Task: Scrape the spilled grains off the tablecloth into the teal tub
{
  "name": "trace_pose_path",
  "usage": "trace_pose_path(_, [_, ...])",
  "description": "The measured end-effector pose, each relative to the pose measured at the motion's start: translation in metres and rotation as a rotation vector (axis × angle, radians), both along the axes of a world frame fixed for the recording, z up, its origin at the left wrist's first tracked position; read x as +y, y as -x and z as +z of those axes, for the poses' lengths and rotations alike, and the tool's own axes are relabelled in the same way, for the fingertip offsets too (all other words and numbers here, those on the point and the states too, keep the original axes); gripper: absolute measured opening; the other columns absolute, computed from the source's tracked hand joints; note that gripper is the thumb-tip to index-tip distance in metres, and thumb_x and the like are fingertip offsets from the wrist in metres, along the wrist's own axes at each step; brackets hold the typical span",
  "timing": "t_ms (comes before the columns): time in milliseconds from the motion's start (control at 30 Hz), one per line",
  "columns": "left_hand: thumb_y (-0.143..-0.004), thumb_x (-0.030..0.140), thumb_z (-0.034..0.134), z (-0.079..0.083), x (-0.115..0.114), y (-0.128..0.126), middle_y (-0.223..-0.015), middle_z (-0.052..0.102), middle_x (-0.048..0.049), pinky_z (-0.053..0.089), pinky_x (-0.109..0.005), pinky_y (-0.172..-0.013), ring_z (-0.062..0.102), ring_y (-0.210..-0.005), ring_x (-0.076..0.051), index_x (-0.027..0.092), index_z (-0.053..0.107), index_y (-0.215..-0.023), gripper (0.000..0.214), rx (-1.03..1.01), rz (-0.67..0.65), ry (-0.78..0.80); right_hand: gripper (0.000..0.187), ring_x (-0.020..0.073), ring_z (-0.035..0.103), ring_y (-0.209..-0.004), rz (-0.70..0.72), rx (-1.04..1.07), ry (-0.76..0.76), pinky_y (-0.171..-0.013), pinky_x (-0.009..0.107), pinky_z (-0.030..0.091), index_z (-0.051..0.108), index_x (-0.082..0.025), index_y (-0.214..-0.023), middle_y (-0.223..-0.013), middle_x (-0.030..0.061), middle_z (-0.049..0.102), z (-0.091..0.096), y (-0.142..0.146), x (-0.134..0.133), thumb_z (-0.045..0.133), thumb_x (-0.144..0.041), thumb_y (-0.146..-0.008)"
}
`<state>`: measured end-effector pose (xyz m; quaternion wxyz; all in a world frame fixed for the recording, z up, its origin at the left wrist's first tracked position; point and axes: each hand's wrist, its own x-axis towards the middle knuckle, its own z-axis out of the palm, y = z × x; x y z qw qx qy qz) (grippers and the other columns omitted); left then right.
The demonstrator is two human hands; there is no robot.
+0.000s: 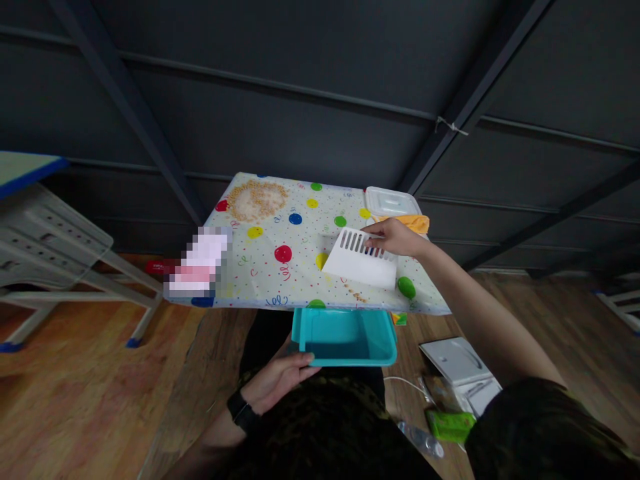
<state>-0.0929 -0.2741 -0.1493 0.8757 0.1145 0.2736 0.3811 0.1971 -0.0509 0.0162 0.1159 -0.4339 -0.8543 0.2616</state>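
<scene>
My right hand grips the slotted edge of a white plastic scraper, its fingers closed at the slots. The scraper leans over the polka-dot tablecloth, and a few tan grains lie just in front of it. Below the table's near edge, my left hand holds a turquoise plastic box by its left near corner, thumb on the rim. The box's open top faces up, with no contents visible inside. At the far left of the table spreads a patch of tan grains with whitish powder.
A white lid and an orange cloth lie at the back right. A blurred-out flat item rests at the left. White boxes, a green packet and a clear bottle are on the floor at right.
</scene>
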Motion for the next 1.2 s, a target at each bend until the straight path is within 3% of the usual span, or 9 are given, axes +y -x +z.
trace_pose_path(333, [-0.078,0.006,0.069,0.015,0.002,0.004,-0.122,0.07,-0.0095,0.039,-0.053,-0.113,0.065,-0.113,-0.024,0.019,0.049,-0.136,0.063,0.066,-0.005,0.066,0.039,0.016,0.061,-0.07,0.005,0.012,0.092,-0.063,0.027,0.047,0.073,-0.013,-0.112,-0.088,0.0055,0.073,-0.007,0.001,-0.011,0.059,-0.029,-0.08])
trace_pose_path(467, [-0.077,0.006,0.07,0.013,0.002,0.004,-0.118,0.071,-0.0082,0.038,-0.054,-0.113,0.065,-0.111,-0.023,0.019,0.055,-0.13,0.057,0.066,0.008,0.061,0.04,0.0154,0.061,-0.069,-0.006,0.015,0.084,-0.063,0.027,0.047,0.073,-0.013,-0.114,-0.086,0.0046,0.073,-0.008,0.002,-0.02,0.059,-0.03,-0.081])
trace_pose_path(633, [-0.078,0.005,0.068,0.011,0.002,0.004,-0.119,0.071,-0.0083,0.037,-0.054,-0.114,0.065,-0.113,-0.024,0.021,0.051,-0.136,0.062,0.062,0.007,0.061,0.041,0.0163,0.064,-0.077,0.02,-0.024,0.045,-0.067,0.026,0.048,0.071,-0.017,-0.119,-0.098,0.0052,0.075,-0.003,0.006,-0.026,0.061,-0.03,-0.082])
trace_pose_path(933, [-0.078,0.006,0.07,0.014,0.001,0.003,-0.123,0.069,-0.0081,0.036,-0.054,-0.115,0.061,-0.12,-0.025,0.022,0.047,-0.14,0.069,0.059,0.012,0.069,0.041,0.0161,0.063,-0.075,0.018,0.015,0.056,-0.067,0.027,0.048,0.07,-0.017,-0.121,-0.096,0.0046,0.075,0.002,0.012,-0.039,0.059,-0.029,-0.084])
trace_pose_path(1200, [-0.078,0.007,0.07,0.016,0.001,0.003,-0.123,0.07,-0.0089,0.036,-0.053,-0.114,0.064,-0.116,-0.025,0.02,0.055,-0.134,0.06,0.068,0.001,0.065,0.035,0.018,0.067,-0.077,0.047,-0.025,-0.122,-0.069,0.029,0.048,0.071,-0.019,-0.12,-0.099,0.0083,0.075,0.011,0.02,-0.082,0.055,-0.027,-0.089])
